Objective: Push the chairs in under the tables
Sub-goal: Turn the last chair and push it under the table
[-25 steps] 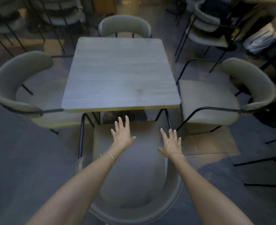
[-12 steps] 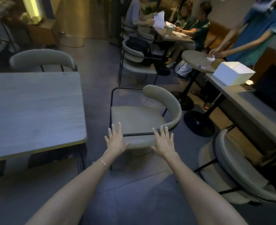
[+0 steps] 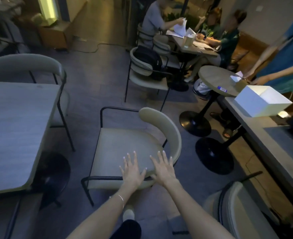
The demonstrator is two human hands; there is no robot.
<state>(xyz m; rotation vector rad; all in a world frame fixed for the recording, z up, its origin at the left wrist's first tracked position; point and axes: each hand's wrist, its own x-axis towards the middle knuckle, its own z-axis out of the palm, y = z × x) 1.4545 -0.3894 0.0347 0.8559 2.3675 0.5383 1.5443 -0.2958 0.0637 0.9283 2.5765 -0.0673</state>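
Both hands out in front, palms down, over the near edge of a beige chair. Left hand: fingers spread wide and straight, gripping nothing; palm sits over the black armrest bar at the seat's front corner, contact can't be confirmed. Thin bracelet on the left wrist. Right hand: fingers also splayed flat, not curled round anything, lying over the seat edge just beside the curved backrest; touching or hovering, can't tell.

Chair is pulled out, standing clear of the square grey table at left, open floor between seat and table edge. Its backrest faces right, away from the table. A second beige chair is at the table's far side, close in against it. Third chair at lower right, only partly in view.

Background: round table on a black pedestal, white box on a long table at right, people seated further back.
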